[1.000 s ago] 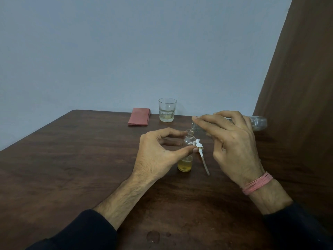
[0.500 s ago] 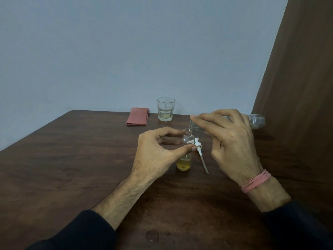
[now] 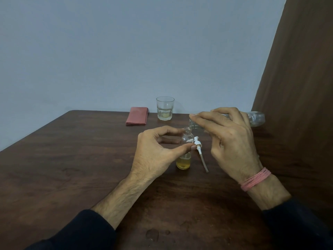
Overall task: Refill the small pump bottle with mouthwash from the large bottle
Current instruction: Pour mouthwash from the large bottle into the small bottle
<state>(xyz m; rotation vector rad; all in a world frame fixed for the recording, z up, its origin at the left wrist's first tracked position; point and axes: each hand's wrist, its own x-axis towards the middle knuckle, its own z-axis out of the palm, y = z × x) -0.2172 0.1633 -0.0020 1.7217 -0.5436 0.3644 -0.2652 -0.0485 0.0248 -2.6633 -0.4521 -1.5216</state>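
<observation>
Left hand (image 3: 155,152): thumb and fingers curled round the small bottle (image 3: 185,150), centre of frame, upright on the table (image 3: 72,168), some yellow liquid at the bottom.
Right hand (image 3: 232,141): grips the large bottle (image 3: 256,119), tipped sideways, mouth apparently touching the small bottle's rim.
Pump (image 3: 200,150): lying just right of the small bottle.
Upper centre: glass (image 3: 165,108), red cloth (image 3: 137,116).

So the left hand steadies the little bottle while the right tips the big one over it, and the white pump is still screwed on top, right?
Not quite. In the head view the white pump is off, lying on the table beside the small bottle. The rest stands.
</observation>
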